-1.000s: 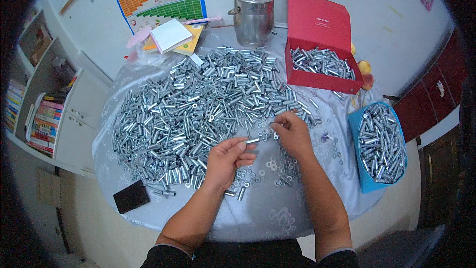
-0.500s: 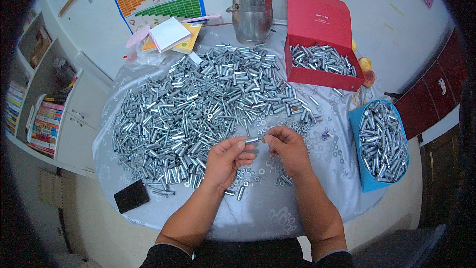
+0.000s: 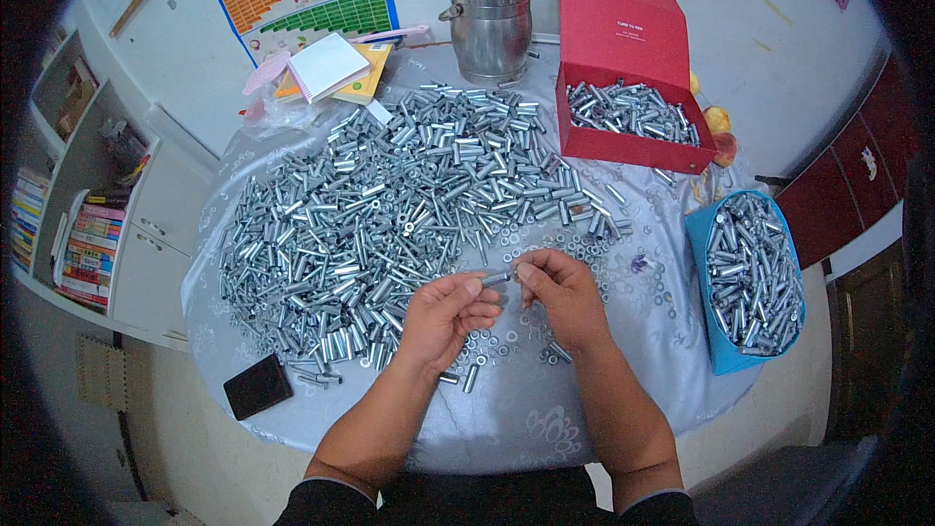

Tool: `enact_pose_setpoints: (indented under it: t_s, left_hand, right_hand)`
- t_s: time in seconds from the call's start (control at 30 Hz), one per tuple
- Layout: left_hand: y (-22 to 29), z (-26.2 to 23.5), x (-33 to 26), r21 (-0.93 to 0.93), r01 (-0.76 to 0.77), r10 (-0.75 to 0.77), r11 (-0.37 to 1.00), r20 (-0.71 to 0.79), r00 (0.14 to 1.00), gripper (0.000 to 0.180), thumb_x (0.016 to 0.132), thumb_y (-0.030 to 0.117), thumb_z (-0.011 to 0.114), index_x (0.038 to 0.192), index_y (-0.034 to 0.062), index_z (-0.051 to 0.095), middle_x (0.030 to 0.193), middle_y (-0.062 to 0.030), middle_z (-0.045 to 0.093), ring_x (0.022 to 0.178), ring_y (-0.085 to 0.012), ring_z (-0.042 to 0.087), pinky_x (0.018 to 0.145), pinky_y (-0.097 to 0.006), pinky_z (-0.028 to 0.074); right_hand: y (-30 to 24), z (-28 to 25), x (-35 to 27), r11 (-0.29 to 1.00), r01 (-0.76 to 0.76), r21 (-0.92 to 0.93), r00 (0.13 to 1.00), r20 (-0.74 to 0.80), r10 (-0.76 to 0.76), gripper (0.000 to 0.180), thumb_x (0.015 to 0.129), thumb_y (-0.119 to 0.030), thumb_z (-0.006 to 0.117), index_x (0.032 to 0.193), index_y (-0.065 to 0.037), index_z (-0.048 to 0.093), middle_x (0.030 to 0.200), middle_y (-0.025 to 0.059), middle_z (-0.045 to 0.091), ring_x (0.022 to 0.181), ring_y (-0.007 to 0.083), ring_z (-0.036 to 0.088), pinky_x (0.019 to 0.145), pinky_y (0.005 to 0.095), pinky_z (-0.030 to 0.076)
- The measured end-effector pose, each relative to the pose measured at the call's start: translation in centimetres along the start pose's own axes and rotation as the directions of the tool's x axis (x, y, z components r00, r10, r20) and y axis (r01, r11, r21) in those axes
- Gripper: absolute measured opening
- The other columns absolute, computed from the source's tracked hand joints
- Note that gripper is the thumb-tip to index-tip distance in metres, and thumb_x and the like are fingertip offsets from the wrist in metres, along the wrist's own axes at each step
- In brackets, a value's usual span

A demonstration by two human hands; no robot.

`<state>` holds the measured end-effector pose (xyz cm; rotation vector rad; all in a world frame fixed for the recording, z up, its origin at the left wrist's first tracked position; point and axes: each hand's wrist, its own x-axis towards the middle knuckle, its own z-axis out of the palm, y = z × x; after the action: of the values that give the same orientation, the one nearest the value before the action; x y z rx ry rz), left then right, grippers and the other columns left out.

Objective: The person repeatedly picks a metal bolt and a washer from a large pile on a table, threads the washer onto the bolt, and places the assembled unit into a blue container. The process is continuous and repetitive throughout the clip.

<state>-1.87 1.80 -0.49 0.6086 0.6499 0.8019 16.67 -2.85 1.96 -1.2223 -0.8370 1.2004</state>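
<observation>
My left hand (image 3: 440,319) pinches a short silvery metal sleeve (image 3: 496,279) between thumb and forefinger, its other fingers curled loosely below. At the sleeve's right end, my right hand (image 3: 565,298) is closed in a pinch, thumb against forefinger. Its fingertips hide whatever small part sits at that end. Both hands are just above the near edge of a large heap of metal sleeves and bolts (image 3: 341,224). Flat washers (image 3: 584,251) lie scattered behind and under the hands. A few loose sleeves (image 3: 471,376) rest beside my left wrist.
An open red box (image 3: 623,148) of metal pieces stands at the back right, and a blue bin (image 3: 716,331) of bolts at the right edge. A steel pot (image 3: 490,34) and a notepad (image 3: 328,68) are at the back. A dark flat case (image 3: 258,388) lies front left on the silvery tablecloth (image 3: 487,438).
The view has shifted very slightly. Both hands keep their pinch on the sleeve, with the right fingers moved only a little at its end.
</observation>
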Motion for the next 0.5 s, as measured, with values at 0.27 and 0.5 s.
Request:
enact_pose_setpoints:
  t_s: [0.27,0.5]
  left_hand:
    - [0.06,-0.41,0.05,-0.15,0.063,-0.046,0.987,0.11,0.993,0.025,0.098,0.012,0.058,0.114,-0.0069,0.063,0.094,-0.0173,0.072,0.078,-0.0212,0.073,0.067,-0.029,0.062]
    - [0.03,-0.5,0.02,-0.188,0.081,-0.06,0.979,0.112,0.992,0.025,0.099,0.012,0.058,0.115,-0.0066,0.062,0.095,-0.0174,0.072,0.079,-0.0212,0.073,0.067,-0.029,0.062]
  right_hand:
    - [-0.26,-0.19,-0.1,0.981,-0.093,0.171,0.993,0.082,0.08,0.016,0.095,-0.009,0.061,0.105,0.002,0.067,0.08,0.0033,0.062,0.068,0.0109,0.057,0.063,0.0252,0.049]
    - [-0.63,0.24,-0.49,0.998,0.032,-0.055,0.999,0.037,-0.03,0.016,0.093,-0.006,0.061,0.106,0.001,0.068,0.085,0.0045,0.064,0.074,0.0116,0.06,0.068,0.025,0.05]
